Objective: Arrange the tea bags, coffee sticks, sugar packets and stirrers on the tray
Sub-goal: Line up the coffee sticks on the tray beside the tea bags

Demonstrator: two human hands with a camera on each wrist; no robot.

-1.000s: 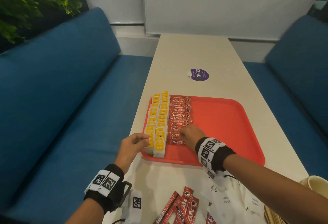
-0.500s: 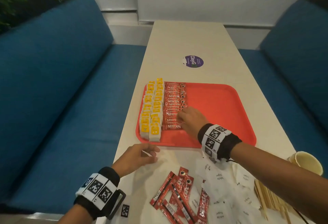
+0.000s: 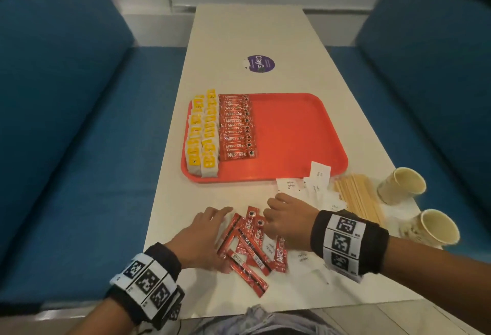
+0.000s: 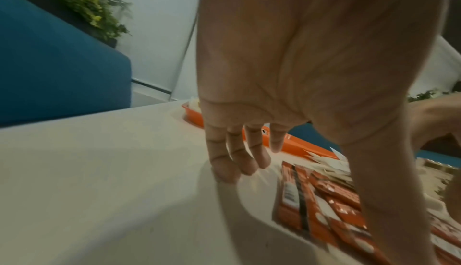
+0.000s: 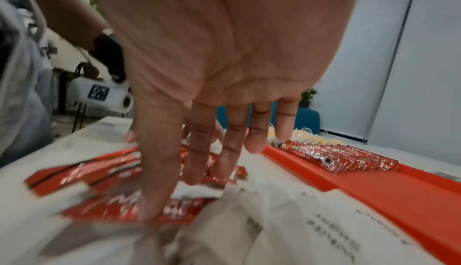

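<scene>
An orange tray carries two rows of yellow tea bags along its left side and a column of red coffee sticks beside them. Several loose coffee sticks lie in a pile near the table's front edge. My left hand lies flat at the pile's left side, fingers straight, fingertips on the table. My right hand is over the pile's right side, with straight fingers touching the loose sticks. White sugar packets and wooden stirrers lie right of the hands.
Two paper cups lie on their sides at the table's right edge. A purple round sticker sits beyond the tray. Blue benches flank the narrow white table. The tray's right half holds nothing.
Both hands have drawn back from the tray to the loose coffee sticks at the table's near end. The head view has tilted down, showing cups and stirrers.
</scene>
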